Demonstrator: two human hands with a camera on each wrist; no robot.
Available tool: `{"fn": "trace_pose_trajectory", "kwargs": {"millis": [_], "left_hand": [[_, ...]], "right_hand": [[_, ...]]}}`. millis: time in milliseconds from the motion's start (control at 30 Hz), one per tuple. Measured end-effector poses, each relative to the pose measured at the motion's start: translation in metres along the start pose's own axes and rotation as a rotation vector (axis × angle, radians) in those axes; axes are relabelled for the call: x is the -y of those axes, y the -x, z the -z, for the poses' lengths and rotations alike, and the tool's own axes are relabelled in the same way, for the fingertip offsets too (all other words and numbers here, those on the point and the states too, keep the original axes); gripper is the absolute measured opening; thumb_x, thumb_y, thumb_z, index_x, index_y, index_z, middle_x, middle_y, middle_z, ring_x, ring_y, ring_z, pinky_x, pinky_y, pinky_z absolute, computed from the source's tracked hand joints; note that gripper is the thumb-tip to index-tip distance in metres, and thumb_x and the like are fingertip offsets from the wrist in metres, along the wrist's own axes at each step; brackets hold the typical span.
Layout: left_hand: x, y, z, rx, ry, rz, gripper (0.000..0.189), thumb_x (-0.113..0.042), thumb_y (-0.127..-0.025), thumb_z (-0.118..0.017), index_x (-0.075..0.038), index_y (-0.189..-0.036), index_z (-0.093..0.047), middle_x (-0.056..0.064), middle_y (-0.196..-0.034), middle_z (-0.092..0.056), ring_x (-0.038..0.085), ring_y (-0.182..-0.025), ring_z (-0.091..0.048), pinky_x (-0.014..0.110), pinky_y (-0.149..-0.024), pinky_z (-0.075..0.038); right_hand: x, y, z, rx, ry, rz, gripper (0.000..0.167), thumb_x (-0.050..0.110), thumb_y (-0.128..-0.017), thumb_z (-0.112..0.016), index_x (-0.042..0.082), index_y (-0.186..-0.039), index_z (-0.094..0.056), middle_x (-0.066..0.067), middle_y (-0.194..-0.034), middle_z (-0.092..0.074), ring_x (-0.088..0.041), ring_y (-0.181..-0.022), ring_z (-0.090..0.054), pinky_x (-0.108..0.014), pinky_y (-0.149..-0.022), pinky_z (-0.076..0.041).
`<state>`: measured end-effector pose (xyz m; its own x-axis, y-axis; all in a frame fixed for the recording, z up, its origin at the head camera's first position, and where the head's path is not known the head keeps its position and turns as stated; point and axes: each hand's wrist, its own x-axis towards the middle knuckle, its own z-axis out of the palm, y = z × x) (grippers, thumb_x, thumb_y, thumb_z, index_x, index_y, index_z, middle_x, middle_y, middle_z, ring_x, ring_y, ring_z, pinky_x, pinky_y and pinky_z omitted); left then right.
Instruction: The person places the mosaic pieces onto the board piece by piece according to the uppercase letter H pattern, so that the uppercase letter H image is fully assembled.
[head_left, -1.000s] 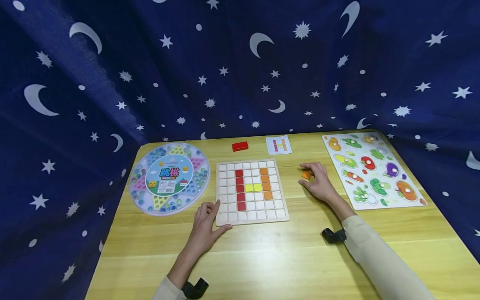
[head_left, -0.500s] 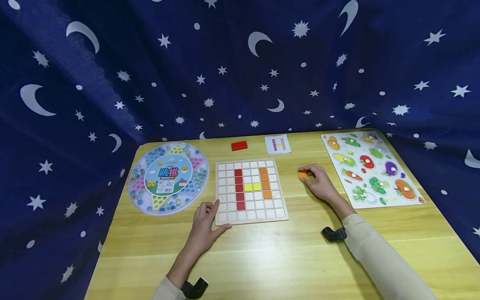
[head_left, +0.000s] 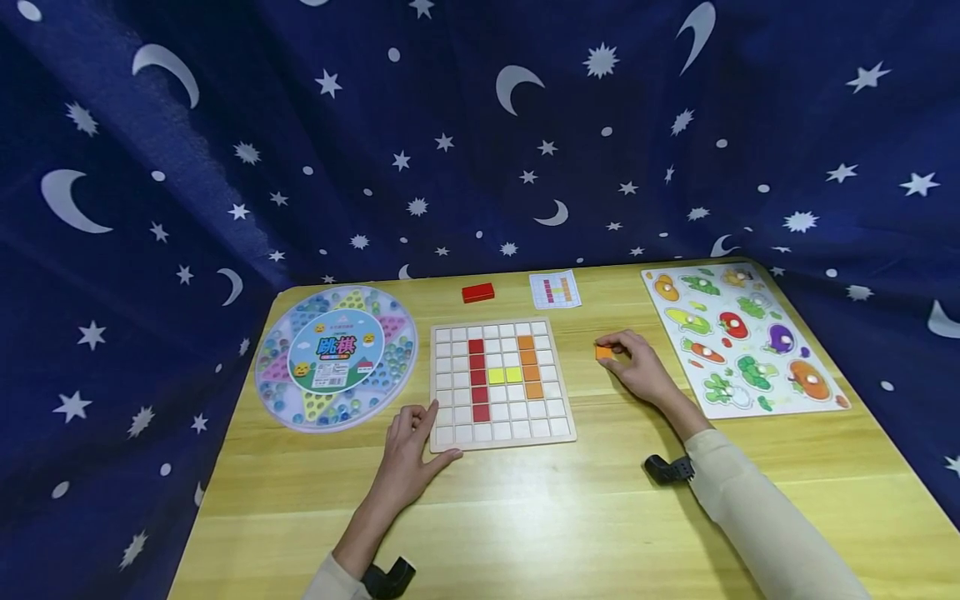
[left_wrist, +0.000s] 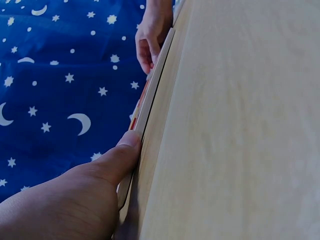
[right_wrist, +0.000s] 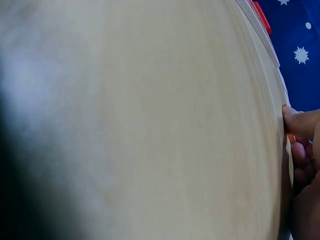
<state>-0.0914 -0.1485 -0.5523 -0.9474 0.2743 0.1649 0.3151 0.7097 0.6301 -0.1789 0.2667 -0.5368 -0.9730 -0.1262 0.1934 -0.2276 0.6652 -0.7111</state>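
Note:
A wooden grid board lies mid-table with white squares, a column of red tiles, a column of orange tiles and two yellow tiles between them. My left hand rests at the board's near left corner, index finger along the left side and thumb at the near edge. The left wrist view shows that thumb against the board's rim. Right of the board, my right hand pinches an orange tile between thumb and fingers, low over the table. In the right wrist view, fingers cover most of this tile.
Behind the board are a red block and a paper card printed with a coloured grid pattern. A round marble game box lies left. A vegetable puzzle board lies right. A starry dark blue cloth hangs behind the table.
The orange tile in my right hand has turned to lie squarer and shifted slightly left. My left hand has stayed at the board's corner.

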Motion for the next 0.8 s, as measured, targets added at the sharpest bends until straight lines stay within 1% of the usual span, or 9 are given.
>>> {"fn": "trace_pose_trajectory", "kwargs": {"millis": [167, 433, 667, 800], "left_hand": [[0.0008, 0.0004, -0.0005, -0.002, -0.005, -0.003, 0.088, -0.043, -0.078, -0.08, -0.007, -0.149, -0.041, 0.008, -0.114, -0.043, 0.02, -0.101, -0.036, 0.04, -0.09, -0.031], [0.0026, 0.0009, -0.0015, -0.007, -0.005, -0.01, 0.089, -0.043, -0.078, -0.08, -0.007, -0.149, -0.041, 0.008, -0.114, -0.043, 0.019, -0.1, -0.036, 0.039, -0.089, -0.03], [0.0033, 0.0013, -0.0018, -0.008, -0.01, -0.018, 0.088, -0.043, -0.078, -0.08, -0.007, -0.149, -0.042, 0.008, -0.114, -0.043, 0.019, -0.1, -0.036, 0.039, -0.089, -0.03], [0.0037, 0.0007, -0.0022, -0.013, -0.014, -0.024, 0.088, -0.043, -0.078, -0.08, -0.006, -0.148, -0.042, 0.008, -0.114, -0.043, 0.019, -0.1, -0.036, 0.039, -0.09, -0.03]], "right_hand": [[-0.001, 0.0006, -0.0005, 0.0, 0.002, 0.009, 0.028, 0.002, -0.089, -0.07, 0.0, -0.116, -0.065, -0.015, -0.112, -0.063, -0.023, -0.099, -0.053, -0.02, -0.084, -0.038], [-0.002, 0.0006, -0.0015, -0.013, -0.007, 0.021, 0.026, 0.001, -0.089, -0.069, -0.002, -0.115, -0.065, -0.017, -0.11, -0.062, -0.023, -0.097, -0.052, -0.02, -0.084, -0.037], [-0.0027, 0.0012, -0.0027, -0.019, 0.005, 0.03, 0.027, 0.0, -0.088, -0.07, 0.0, -0.114, -0.065, -0.015, -0.109, -0.063, -0.018, -0.095, -0.05, -0.021, -0.084, -0.037], [-0.0028, 0.0013, -0.0026, -0.02, 0.011, 0.036, 0.027, 0.001, -0.088, -0.07, 0.0, -0.114, -0.065, -0.014, -0.11, -0.063, -0.018, -0.095, -0.05, -0.02, -0.083, -0.037]]}}
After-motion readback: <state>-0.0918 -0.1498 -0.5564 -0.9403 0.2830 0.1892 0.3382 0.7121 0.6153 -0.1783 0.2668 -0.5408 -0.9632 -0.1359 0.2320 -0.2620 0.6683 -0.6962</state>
